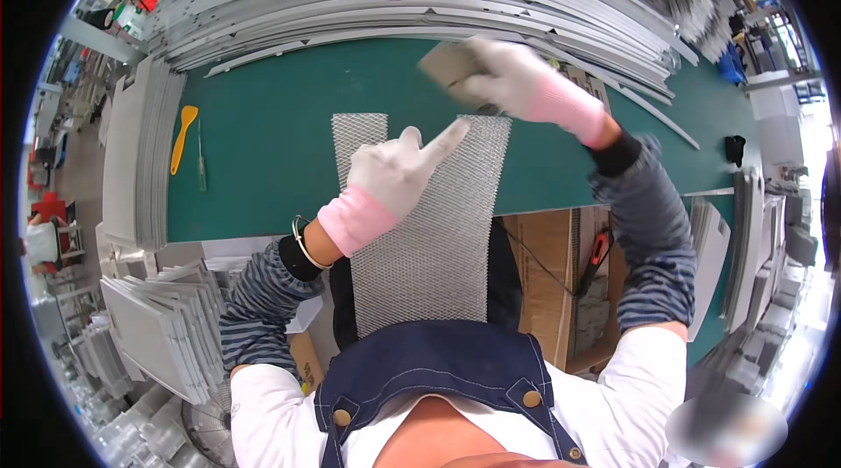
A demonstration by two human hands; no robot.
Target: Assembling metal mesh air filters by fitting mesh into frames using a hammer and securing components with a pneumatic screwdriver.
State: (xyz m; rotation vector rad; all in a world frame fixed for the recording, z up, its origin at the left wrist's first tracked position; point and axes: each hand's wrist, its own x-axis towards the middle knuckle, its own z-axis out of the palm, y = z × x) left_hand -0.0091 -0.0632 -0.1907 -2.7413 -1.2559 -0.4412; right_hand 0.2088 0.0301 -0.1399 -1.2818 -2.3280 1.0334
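Observation:
A long silver expanded-metal mesh sheet (438, 249) runs from my lap over the near edge of the green table (289, 135). Its far edge has a gap between two strips, partly behind my glove. My left hand (390, 174), in a white glove with a pink cuff, rests on the mesh, index finger stretched toward the far right strip and thumb apart. Beyond that strip, my gloved right hand (512, 78) grips a flat grey-beige piece (447, 72), raised over the table. Motion blurs the piece, so its material is unclear. Something small and dark shows under the right hand.
Long grey metal strips (350, 17) lie piled along the far side. A yellow flat-bladed tool (183, 139) and a thin screwdriver-like tool (201, 166) lie left, beside stacked pale panels (136, 157). Below the table are a cardboard box (543, 284) and a red-black tool (597, 253).

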